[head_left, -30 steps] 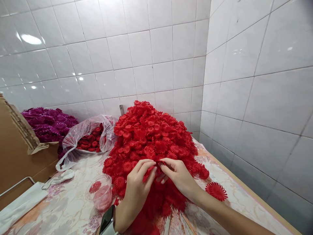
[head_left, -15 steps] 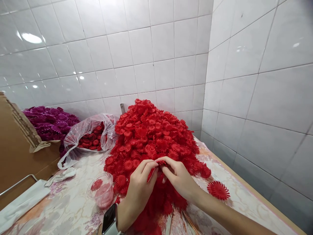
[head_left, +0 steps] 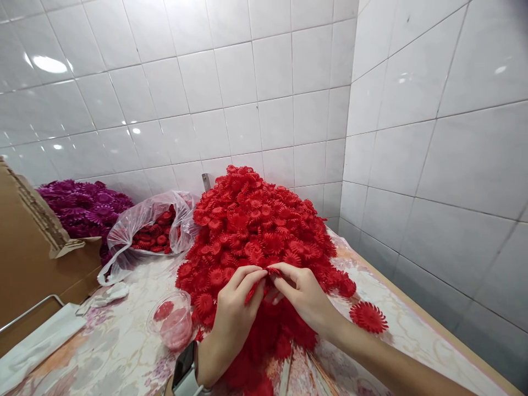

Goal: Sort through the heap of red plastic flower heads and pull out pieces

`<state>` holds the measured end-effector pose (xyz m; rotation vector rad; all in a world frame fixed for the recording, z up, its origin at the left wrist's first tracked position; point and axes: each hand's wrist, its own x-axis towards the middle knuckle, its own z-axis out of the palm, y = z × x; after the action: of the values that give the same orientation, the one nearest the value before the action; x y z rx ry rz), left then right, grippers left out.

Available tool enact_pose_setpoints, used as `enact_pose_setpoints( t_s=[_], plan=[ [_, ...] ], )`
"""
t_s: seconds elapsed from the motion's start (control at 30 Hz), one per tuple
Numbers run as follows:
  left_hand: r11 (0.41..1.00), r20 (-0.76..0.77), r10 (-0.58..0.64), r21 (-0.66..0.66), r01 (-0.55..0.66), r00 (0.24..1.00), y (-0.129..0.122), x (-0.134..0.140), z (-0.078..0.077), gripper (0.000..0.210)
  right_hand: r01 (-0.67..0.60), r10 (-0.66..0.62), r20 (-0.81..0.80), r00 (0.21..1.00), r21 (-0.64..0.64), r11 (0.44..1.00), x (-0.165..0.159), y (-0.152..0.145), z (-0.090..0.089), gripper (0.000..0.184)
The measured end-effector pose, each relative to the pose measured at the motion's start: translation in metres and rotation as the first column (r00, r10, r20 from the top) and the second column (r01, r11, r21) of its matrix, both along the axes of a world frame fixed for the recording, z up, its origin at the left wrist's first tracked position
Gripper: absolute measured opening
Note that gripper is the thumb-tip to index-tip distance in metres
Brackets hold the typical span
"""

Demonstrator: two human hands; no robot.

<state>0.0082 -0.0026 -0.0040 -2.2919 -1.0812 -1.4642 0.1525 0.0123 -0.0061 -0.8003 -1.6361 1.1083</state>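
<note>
My left hand (head_left: pixel 238 305), a watch on its wrist, pinches a small red fabric flower (head_left: pixel 273 271) with thumb and fingertips. From the other side my right hand (head_left: pixel 303 297) grips the same flower, its thumb and index finger closed near the left fingertips. Part of the flower is hidden behind the fingers. Both hands are in front of a tall pile of red fabric flowers (head_left: pixel 256 220), with more of them under and between the wrists. One loose red flower (head_left: pixel 368 317) lies flat on the cloth to the right of my right forearm.
A clear plastic cup (head_left: pixel 175 324) with pinkish-red contents stands left of my left hand. Behind it are a plastic bag (head_left: pixel 119 236) of red pieces and a purple flower heap (head_left: pixel 84 206). A cardboard box (head_left: pixel 37 264) is at the left; thin strips (head_left: pixel 286 374) lie at the front.
My fingertips have shifted slightly around the flower, and more of its red edge shows at the right index finger. The pile and the other things stay where they were.
</note>
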Motion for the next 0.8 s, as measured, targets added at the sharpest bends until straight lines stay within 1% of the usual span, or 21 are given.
enact_pose_setpoints(
  t_s=[0.13, 0.23, 0.33, 0.47, 0.63, 0.73, 0.8],
  plan=[
    [0.996, 0.049, -0.029, -0.084, 0.034, 0.998, -0.0019, 0.0000, 0.0022, 0.014, -0.035, 0.031, -0.067, 0.997, -0.063, 0.997, -0.0005, 0.0004, 0.0009, 0.020],
    [0.985, 0.105, -0.036, -0.166, 0.053, 0.994, -0.0023, 0.0001, 0.0031, 0.014, -0.037, 0.032, -0.067, 0.997, -0.074, 0.997, 0.0000, -0.0007, 0.0037, 0.019],
    [0.971, 0.146, -0.058, -0.220, 0.089, 0.988, -0.0013, -0.0004, 0.0030, 0.016, -0.050, 0.046, -0.049, 0.998, -0.077, 0.996, 0.0005, -0.0016, 0.0060, 0.018],
    [0.960, 0.176, -0.086, -0.248, 0.128, 0.981, 0.0005, -0.0011, 0.0020, 0.017, -0.031, 0.026, -0.051, 0.998, -0.090, 0.995, 0.0000, -0.0001, 0.0049, 0.020],
    [0.954, 0.186, -0.071, -0.274, 0.121, 0.980, -0.0007, -0.0001, 0.0034, 0.015, -0.008, 0.003, -0.049, 0.999, -0.121, 0.993, 0.0000, 0.0014, 0.0054, 0.028],
    [0.955, 0.191, -0.074, -0.271, 0.125, 0.979, -0.0023, 0.0007, 0.0056, 0.014, 0.020, -0.022, -0.020, 1.000, -0.128, 0.992, 0.0005, 0.0010, 0.0073, 0.032],
    [0.955, 0.194, -0.080, -0.266, 0.131, 0.978, -0.0031, 0.0010, 0.0070, 0.014, 0.016, -0.018, -0.015, 1.000, -0.131, 0.991, 0.0004, 0.0004, 0.0077, 0.033]
  ],
)
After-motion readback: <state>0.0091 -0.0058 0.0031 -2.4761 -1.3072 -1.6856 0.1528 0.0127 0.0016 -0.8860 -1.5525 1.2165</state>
